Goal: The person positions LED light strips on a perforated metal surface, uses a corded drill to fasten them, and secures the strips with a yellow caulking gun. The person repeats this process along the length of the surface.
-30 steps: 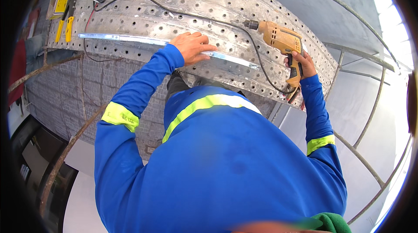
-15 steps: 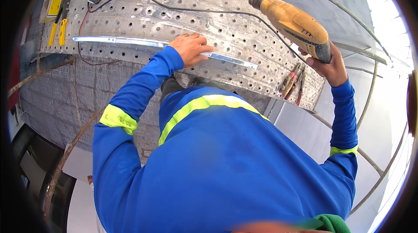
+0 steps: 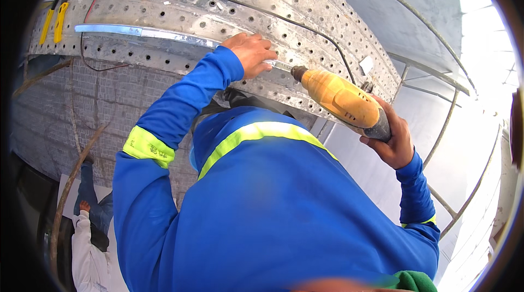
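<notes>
My left hand lies flat on a long thin metal strip that runs along the top of a curved, perforated metal panel. My right hand grips the handle of a yellow power drill. The drill points left, and its chuck tip sits on the strip just right of my left fingers. Both arms wear blue sleeves with yellow reflective bands. A black cable trails across the panel behind the drill.
Yellow clamps lie at the panel's upper left with a thin red wire beneath. Curved steel rods stand to the right. Far below at lower left another person in white and blue stands on the ground.
My right hand lifted the drill off the panel's right end, swung it up, then brought it left and down so its tip meets the strip beside my left hand, which stayed put.
</notes>
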### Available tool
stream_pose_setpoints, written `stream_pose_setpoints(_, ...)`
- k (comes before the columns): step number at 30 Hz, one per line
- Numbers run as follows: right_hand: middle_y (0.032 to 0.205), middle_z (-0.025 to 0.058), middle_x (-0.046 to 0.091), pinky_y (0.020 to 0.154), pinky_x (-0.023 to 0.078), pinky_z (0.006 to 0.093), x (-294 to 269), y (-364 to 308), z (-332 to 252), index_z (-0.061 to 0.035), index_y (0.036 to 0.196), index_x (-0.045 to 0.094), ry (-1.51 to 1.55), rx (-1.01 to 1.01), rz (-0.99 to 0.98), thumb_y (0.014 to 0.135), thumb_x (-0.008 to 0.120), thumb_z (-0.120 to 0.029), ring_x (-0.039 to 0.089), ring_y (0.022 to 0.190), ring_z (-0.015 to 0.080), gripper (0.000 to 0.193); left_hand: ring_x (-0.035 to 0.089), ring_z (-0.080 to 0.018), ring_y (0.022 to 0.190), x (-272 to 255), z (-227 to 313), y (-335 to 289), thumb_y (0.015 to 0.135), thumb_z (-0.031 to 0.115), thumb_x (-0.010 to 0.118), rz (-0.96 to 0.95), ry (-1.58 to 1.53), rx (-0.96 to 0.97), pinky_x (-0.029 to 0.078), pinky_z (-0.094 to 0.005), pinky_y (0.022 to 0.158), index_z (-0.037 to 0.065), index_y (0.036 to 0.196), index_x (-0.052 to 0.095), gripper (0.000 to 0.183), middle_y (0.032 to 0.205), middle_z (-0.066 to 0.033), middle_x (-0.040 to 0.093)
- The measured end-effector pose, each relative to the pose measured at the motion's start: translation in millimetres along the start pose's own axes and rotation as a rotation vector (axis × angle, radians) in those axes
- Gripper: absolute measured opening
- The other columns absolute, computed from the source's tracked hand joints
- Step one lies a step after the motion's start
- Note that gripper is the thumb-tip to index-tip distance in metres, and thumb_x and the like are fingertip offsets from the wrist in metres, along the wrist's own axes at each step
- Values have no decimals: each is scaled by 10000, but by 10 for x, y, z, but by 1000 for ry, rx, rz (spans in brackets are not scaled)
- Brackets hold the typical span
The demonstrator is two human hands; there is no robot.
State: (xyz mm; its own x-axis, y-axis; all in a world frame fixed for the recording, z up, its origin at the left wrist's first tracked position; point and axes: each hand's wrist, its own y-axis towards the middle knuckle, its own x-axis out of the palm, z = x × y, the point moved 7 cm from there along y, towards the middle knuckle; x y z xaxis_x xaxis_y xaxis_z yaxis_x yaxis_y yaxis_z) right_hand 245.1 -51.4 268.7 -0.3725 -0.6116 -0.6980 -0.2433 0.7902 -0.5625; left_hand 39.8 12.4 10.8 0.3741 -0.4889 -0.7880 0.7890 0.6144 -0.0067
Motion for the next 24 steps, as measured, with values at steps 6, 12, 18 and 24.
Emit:
stream_pose_setpoints(6,1290,204,689,1019,512,387,0,36,-86,-8,1468,487,19,49,-18,768,841,-96,684,1185,368,789,628,-233,1093,-29,25,-30,937,343,695,144,40,42,537,-400,909,219,1176,710,269,1087,-19,668)
stream_pose_setpoints(12,1245,191,708,1020,507,380,6,99,-167,4,1476,473,44,77,-49,770,834,-70,696,1164,330,797,609,-236,1122,21,3,9,954,338,670,4,18,18,519,-418,930,212,1227,684,301,1122,-22,658)
stream_pose_setpoints(18,1253,201,702,992,534,404,1,142,-235,-24,1451,501,14,75,-51,784,837,-110,697,1145,390,752,603,-242,1135,27,2,11,961,338,662,-1,11,24,511,-420,938,201,1221,674,294,1139,-28,650)
stream_pose_setpoints(24,1223,223,700,941,561,440,64,138,-412,-4,1444,492,-142,-23,-62,796,811,-119,700,1086,428,731,613,-244,1121,54,19,-7,900,255,690,46,77,40,526,-408,912,173,1124,676,238,1132,-35,649)
